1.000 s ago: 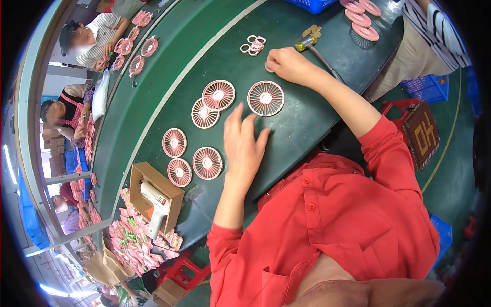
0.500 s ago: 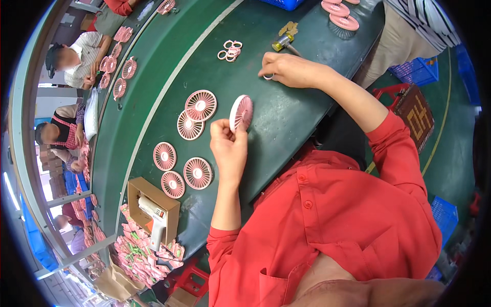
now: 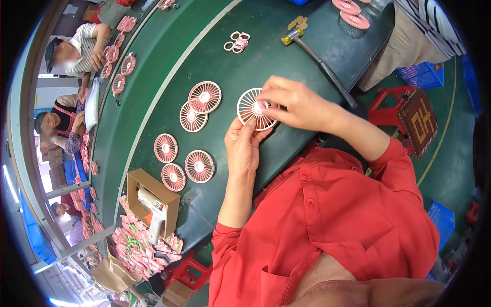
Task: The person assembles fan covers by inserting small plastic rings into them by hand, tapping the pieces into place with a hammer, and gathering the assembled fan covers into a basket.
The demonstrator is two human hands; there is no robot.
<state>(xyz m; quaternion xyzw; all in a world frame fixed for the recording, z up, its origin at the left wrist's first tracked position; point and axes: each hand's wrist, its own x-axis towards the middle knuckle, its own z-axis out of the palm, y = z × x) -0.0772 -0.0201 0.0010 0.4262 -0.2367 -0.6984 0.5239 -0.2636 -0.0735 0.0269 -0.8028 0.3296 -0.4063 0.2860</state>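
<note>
My left hand (image 3: 242, 149) grips the lower rim of a round pink fan grille (image 3: 247, 104), its face turned up toward me. Over the grille's hub, my right hand (image 3: 295, 101) pinches a small pale ring (image 3: 264, 105), which the fingers partly cover. More of these rings lie in a small heap (image 3: 238, 43) farther up the green table. Left of my hands are several pink grilles on the table, including an overlapping pair (image 3: 205, 96) and a lower group (image 3: 199, 166).
A hammer (image 3: 327, 71) lies beyond my right hand. At lower left, a cardboard box (image 3: 175, 207) holds a white glue gun (image 3: 157, 217), beside a pile of pink parts (image 3: 134, 243). More grilles (image 3: 355, 20) are at upper right near a person. Other people sit across the belt (image 3: 120, 135).
My right hand has come from beside the hammer to the grille, bringing the ring to its hub. My left hand has turned the grille from edge-on to face up.
</note>
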